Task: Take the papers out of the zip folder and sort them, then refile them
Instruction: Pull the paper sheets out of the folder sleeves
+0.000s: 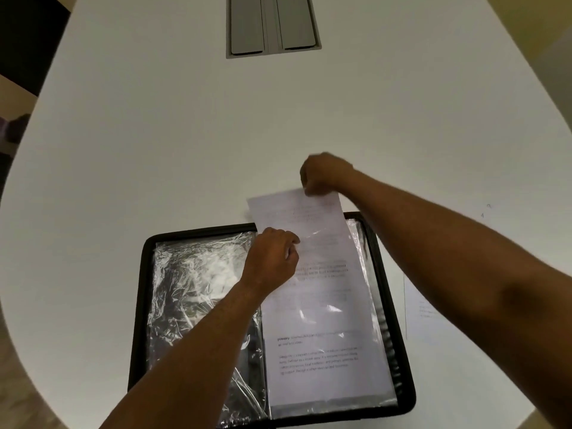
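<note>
A black zip folder point(137, 305) lies open on the white table, with crinkled clear plastic sleeves point(198, 289) on its left half. A printed paper sheet point(322, 292) sits partly inside the right-hand sleeve, its top end sticking out past the folder's far edge. My right hand point(325, 173) pinches the sheet's top edge. My left hand point(272, 258) grips the left edge of the sleeve and sheet near the folder's spine.
Another printed paper point(424, 308) lies flat on the table just right of the folder, partly under my right forearm. A grey cable hatch point(272, 26) is set into the table far ahead. The table's curved edges fall away at left and right.
</note>
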The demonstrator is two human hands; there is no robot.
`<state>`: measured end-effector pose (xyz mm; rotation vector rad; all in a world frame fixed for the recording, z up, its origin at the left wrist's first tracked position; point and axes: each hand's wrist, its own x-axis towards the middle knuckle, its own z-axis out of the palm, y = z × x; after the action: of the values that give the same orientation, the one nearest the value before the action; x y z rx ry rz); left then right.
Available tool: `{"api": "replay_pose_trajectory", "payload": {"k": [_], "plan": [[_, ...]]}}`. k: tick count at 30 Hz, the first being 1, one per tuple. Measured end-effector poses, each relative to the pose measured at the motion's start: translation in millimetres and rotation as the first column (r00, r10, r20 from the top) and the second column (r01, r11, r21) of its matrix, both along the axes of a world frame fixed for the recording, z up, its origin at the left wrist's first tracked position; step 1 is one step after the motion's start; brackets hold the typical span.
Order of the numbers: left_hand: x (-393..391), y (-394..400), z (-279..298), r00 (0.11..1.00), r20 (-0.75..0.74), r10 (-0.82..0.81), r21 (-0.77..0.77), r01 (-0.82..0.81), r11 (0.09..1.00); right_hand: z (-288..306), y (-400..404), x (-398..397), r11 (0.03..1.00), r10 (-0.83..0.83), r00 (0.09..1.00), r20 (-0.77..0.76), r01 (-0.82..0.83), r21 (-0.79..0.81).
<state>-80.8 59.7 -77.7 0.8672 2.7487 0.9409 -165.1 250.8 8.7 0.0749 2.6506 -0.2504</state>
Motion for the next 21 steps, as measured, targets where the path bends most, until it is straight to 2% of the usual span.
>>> {"api": "replay_pose_trajectory", "payload": {"k": [5, 12, 18, 21], "plan": [[-1, 7, -1, 0.997, 0.057, -0.043, 0.0, 0.043, 0.999, 68, 25, -33, 0.99, -0.114, 0.956, -0.269, 0.087, -0.11], [-3, 20, -3, 0.953, 0.273, -0.128, -0.003, 0.134, 0.991, 135, 83, -17, 0.921, -0.313, 0.794, -0.52, 0.119, -0.372], [-5, 37, 0, 0.91, 0.37, -0.189, 0.003, 0.202, 0.979, 140, 152, 24, 0.697, -0.61, 0.63, -0.482, 0.136, -0.704], [-6, 44, 4, 0.914, 0.366, -0.175, 0.022, 0.18, 0.983, 132, 187, 49, 0.601, -0.686, 0.606, -0.402, 0.161, -0.783]]}}
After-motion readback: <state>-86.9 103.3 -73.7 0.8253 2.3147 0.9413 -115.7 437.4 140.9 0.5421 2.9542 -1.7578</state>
